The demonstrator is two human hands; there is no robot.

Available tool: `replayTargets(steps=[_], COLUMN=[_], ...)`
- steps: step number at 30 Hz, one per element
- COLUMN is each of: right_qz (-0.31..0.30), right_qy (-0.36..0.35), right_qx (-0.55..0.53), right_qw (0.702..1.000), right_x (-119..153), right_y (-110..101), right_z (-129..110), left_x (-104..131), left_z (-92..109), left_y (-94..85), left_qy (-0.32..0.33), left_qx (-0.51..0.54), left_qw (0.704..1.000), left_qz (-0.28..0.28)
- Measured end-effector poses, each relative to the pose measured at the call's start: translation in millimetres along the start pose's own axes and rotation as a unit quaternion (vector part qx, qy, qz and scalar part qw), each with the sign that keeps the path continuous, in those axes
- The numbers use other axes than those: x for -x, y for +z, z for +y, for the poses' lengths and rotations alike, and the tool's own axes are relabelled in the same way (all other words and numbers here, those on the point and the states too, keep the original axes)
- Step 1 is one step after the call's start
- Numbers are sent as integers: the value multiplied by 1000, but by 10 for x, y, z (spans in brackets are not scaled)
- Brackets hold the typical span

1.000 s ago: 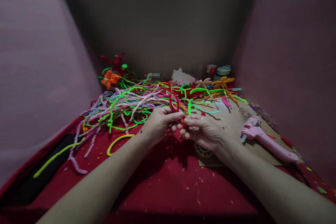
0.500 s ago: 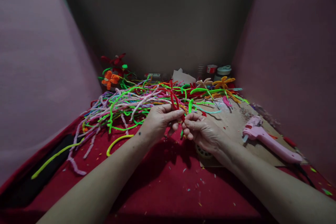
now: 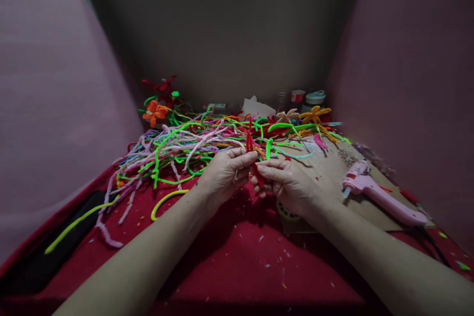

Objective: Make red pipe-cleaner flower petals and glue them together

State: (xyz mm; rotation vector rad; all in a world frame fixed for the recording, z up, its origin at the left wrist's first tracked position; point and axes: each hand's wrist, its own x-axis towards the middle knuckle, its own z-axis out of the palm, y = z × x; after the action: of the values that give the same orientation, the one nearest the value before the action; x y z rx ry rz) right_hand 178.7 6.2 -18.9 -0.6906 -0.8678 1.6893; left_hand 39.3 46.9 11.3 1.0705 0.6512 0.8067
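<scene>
Red pipe cleaners (image 3: 249,142) stand bent upright between my two hands, over the middle of the table. My left hand (image 3: 231,170) pinches them between thumb and fingers. The fingertips of my right hand (image 3: 285,182) close on the lower part of the same red piece, close beside the left thumb. Parts of the piece are hidden behind the fingers. Just beyond the hands lies a big heap of loose pipe cleaners (image 3: 177,145) in pink, green, white and other colours. A short bright green loop (image 3: 268,149) sticks up behind my right hand.
A pink glue gun (image 3: 381,195) rests on a cardboard sheet (image 3: 326,168) at the right. Finished pipe-cleaner flowers stand behind, one orange (image 3: 154,112) and one yellow-orange (image 3: 314,114). A lidded container (image 3: 314,98) is at the back. A roll (image 3: 287,212) lies partly under my right wrist.
My right hand has turned and moved slightly left, nearer my left hand. The red piece now stands more upright, and its lower end shows between the right fingers.
</scene>
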Motion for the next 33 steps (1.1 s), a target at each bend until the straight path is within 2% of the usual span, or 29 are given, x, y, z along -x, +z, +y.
replayTargets(steps=[4,10,14,19,24,29,33], right_qz=[-7,-7,-2,8,2,21,25], right_qy=[-6,-2,1,8,8,-25,-43], right_qx=[2,29,43,53,64,109,147], right_qw=[1000,1000,999,999,998,993,988], right_x=[-25,-17,-20,-22,-12,2,45], right_y=[7,-9,-18,-5,-6,7,69], right_z=[23,9,8,20,30,22,-14], left_x=[7,-23,-33,-39,-53,-49,2], left_z=[-40,-2,19,-14,-37,-38,-3], left_y=[26,-40,-82,-88,-88,-85,-14], left_qy=[8,-42,-53,-40,0,36,39], left_qx=[-25,12,0,-23,-83,-125,-190], left_qw=[1000,998,995,998,997,991,978], left_qz=[-4,-53,-83,-42,1,30,76])
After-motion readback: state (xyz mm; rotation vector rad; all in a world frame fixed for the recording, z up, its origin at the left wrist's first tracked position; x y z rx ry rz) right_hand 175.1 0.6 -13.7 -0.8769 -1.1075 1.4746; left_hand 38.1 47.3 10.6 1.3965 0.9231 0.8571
